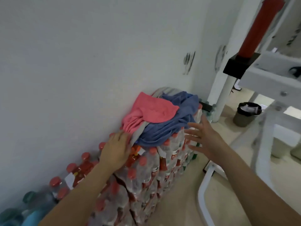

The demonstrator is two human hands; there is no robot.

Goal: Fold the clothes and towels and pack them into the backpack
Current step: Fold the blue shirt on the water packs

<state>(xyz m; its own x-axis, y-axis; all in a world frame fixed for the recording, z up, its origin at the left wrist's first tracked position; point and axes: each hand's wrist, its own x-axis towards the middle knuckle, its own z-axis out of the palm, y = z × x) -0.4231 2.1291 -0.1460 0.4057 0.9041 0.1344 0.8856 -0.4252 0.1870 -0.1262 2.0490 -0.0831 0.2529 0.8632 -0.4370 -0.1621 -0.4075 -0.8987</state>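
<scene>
Piled on bottle packs point(146, 176) by white wall point(73, 62): pink cloth point(151, 110), blue cloth point(164, 129). L hand point(115, 150) flat, fingers straight, poss. touching pile edge; R hand point(203, 137) spread, empty, beside blue cloth. Bin point(246, 115) on floor point(182, 201).

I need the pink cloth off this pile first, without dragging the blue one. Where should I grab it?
Grip the pink cloth at its bunched folds, near left, coming in from the left hand side. The gather gives thickness to pinch; its flat flap lies loose over the blue cloth and should likely lift clear.
</scene>
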